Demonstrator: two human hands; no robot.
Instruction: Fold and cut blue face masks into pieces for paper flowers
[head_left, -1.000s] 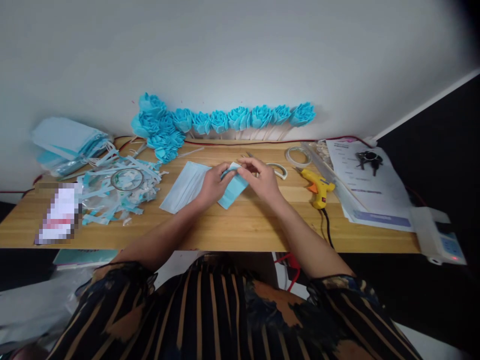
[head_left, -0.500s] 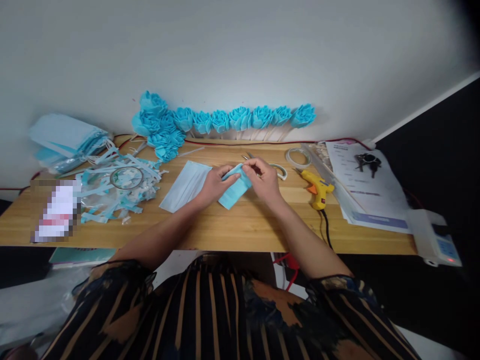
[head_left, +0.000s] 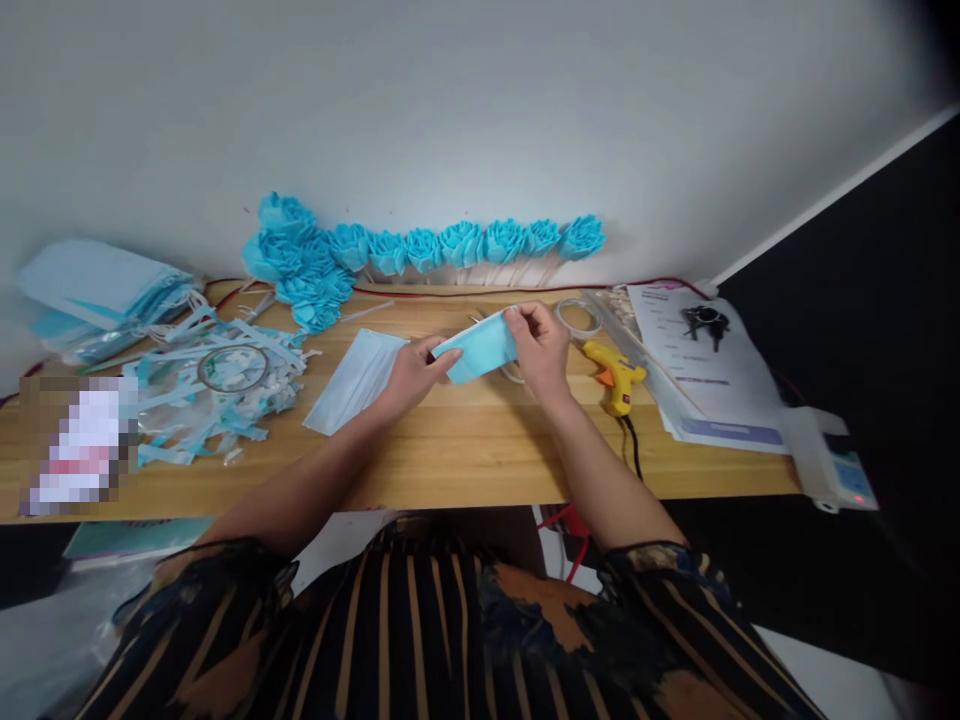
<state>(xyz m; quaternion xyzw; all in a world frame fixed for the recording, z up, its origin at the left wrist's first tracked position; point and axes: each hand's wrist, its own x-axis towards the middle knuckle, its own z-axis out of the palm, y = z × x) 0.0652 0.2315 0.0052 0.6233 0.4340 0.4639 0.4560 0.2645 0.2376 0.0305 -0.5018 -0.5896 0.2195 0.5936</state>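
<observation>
Head view: left hand [head_left: 411, 378] pinches the blue mask fabric [head_left: 481, 348] at its nine o'clock end, right hand [head_left: 543, 350] at two o'clock; over the table [head_left: 450, 450], even tension should keep it flat.

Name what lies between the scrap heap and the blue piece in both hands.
A pale blue pleated sheet, then the left hand, which grips the blue piece; the head view shows this.

We get soft, muted light, palest on the wall [head_left: 457, 170] beyond the fingers [head_left: 537, 316], fading to a dark corner [head_left: 941, 25] far right of them. Pixelation hides a patch [head_left: 82, 440] on their left; rightward, print on the papers [head_left: 705, 370] looks blurred, perhaps out of focus.
</observation>
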